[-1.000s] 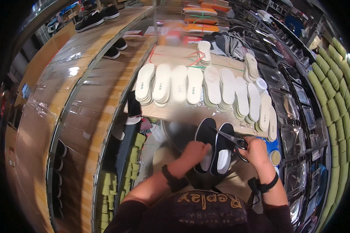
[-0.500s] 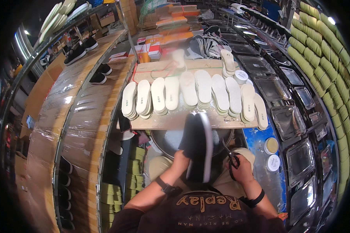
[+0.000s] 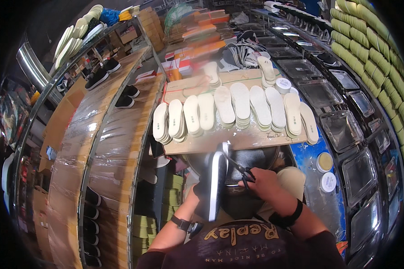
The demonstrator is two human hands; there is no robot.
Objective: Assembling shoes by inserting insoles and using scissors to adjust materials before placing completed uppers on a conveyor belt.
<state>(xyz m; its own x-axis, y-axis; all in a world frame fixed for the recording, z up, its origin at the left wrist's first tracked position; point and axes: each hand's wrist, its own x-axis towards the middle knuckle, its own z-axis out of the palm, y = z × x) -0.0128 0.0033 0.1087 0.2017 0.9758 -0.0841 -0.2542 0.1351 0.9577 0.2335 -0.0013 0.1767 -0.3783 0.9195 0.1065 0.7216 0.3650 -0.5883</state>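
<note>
A black shoe with a white sole [image 3: 216, 181] is tilted on its side in front of my body. My left hand [image 3: 195, 196] is closed around it, its fingers mostly hidden behind the shoe. Dark-handled scissors [image 3: 243, 173] are in my right hand [image 3: 265, 183], with their blades pointing at the upper end of the shoe. Whether the blades touch the sole edge, I cannot tell. Beyond the shoe, stacks of cream and white insoles [image 3: 224, 106] lie in a row on a wooden board [image 3: 211, 144].
White tubs [image 3: 328, 182] stand on a blue surface at the right. Farther right are racks with clear plastic trays [image 3: 357, 182] and stacked green rolls [image 3: 381, 67]. Wooden shelves [image 3: 107, 166] with black shoes [image 3: 125, 102] run along the left. A dark round basin [image 3: 256, 158] sits below the board.
The scissors have come up and leftward to the shoe in my right hand. My left hand has turned the shoe so its white sole edge shows more. The view has shifted slightly.
</note>
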